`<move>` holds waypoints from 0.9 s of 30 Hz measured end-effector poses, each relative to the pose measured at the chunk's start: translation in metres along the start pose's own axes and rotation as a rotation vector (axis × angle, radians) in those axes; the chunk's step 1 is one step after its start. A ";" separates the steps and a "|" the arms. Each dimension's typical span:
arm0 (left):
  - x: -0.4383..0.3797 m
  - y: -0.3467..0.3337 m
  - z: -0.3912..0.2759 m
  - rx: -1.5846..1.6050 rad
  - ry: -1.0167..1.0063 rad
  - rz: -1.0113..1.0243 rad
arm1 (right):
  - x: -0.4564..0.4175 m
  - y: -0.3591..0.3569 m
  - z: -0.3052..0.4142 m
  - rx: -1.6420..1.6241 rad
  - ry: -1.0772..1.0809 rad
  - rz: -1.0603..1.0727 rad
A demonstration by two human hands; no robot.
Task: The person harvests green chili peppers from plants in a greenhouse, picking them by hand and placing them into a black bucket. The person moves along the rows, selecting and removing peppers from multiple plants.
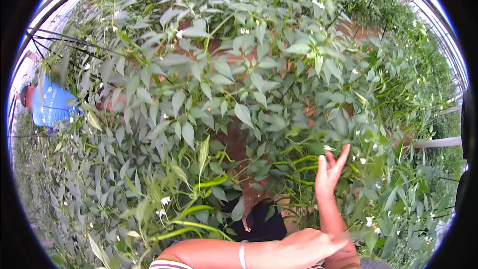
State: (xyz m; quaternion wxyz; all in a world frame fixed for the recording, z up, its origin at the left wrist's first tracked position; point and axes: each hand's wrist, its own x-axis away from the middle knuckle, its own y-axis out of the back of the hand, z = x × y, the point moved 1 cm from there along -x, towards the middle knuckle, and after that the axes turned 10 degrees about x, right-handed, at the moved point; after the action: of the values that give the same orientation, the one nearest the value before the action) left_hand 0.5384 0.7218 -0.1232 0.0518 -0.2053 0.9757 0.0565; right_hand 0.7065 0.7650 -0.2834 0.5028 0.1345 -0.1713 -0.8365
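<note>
My right hand [328, 175] is raised among the chilli pepper plants, its fingers spread, and no held thing shows in it. Close to its left side hang several long green chilli peppers [307, 160], and a white flower [327, 148] shows by the fingertips. My left hand [310, 246] reaches across at the bottom, with a pale bracelet [242, 254] on its wrist. Its blurred fingers overlap my right forearm in the picture; touching or apart, I cannot tell. More green chilli peppers [211, 183] hang left of centre, above the left forearm.
Dense leafy pepper plants [242, 114] fill the view, with reddish soil [237, 142] between them. A person in a blue shirt [56, 102] bearing writing is at far left. Dark cords [71, 41] cross the upper left; a pale bar [438, 142] juts in at right.
</note>
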 end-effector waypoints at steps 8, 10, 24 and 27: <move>0.087 0.095 0.006 0.231 0.135 -0.639 | -0.020 0.042 -0.027 0.630 0.142 0.141; 0.104 0.113 0.014 0.440 0.171 -0.879 | -0.017 0.045 -0.031 0.714 0.259 0.183; 0.158 0.159 0.021 0.924 -0.163 -1.885 | -0.099 -0.027 0.055 1.046 0.089 0.960; 0.172 0.152 0.021 0.914 -0.235 -1.958 | -0.104 -0.041 0.088 1.226 0.195 1.000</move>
State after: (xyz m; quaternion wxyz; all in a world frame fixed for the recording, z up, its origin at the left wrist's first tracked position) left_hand 0.3217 0.7945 -0.1514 0.2390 -0.8487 0.3064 -0.3587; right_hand 0.6864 0.8884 -0.2155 0.6678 0.3667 -0.5962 -0.2531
